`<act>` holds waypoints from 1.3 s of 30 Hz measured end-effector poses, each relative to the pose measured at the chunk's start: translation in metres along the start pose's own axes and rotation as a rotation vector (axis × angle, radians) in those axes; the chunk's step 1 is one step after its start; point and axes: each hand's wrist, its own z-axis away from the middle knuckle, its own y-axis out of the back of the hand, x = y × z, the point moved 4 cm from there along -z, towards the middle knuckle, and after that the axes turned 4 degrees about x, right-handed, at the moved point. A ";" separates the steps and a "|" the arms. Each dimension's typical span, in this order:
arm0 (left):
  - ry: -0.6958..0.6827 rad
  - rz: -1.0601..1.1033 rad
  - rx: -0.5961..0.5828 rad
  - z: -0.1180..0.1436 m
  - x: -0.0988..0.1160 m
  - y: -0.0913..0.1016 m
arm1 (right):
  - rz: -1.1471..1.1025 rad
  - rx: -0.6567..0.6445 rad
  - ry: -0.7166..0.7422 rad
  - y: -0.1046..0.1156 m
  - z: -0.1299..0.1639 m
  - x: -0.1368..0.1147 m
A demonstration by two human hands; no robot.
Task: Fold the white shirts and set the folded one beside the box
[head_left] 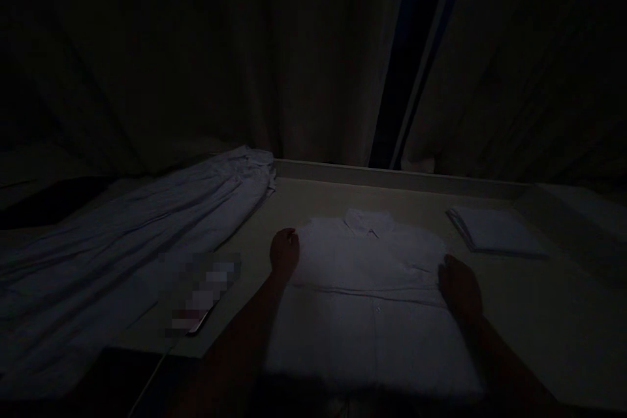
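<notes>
A white collared shirt (353,333) lies face up on the table, with crosswise folds over its chest and its collar away from me. At its left side, my left hand (285,253) is closed, fingers curled in at the shirt's edge near the shoulder. My right hand (460,284) grips the opposite edge at about chest level, its fingers bent inward. Dim light hides the exact fingertip contact. The shirt's lower end falls into shadow near my body.
Loose white cloth (196,202) spreads along the left side. Nearby lies a flat, phone-like device (208,297), partly pixelated, with a cable. A folded white cloth (494,230) rests at the right. A raised ledge (353,174) borders the table's back, before dark curtains (313,59).
</notes>
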 end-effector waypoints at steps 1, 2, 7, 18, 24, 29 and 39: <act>-0.029 -0.002 -0.012 0.001 0.002 0.000 | 0.006 -0.007 0.016 0.001 -0.001 -0.001; -0.060 -0.006 -0.026 0.002 0.004 0.000 | 0.014 -0.015 0.030 0.002 -0.001 -0.003; -0.159 -0.061 -0.084 0.007 0.015 -0.003 | 0.117 -0.083 0.100 0.007 -0.002 -0.009; -0.485 -0.228 -0.290 0.093 0.031 0.060 | 0.227 -0.180 0.085 0.005 -0.008 -0.009; -0.611 -0.234 -0.374 0.140 0.038 0.072 | -0.001 -0.237 0.312 0.029 0.014 -0.161; -0.612 -0.273 -0.406 0.134 0.038 0.064 | -0.325 -0.371 0.480 0.022 0.051 -0.311; -0.567 -0.269 -0.396 0.134 0.042 0.068 | -0.266 -0.472 0.345 -0.004 0.009 -0.254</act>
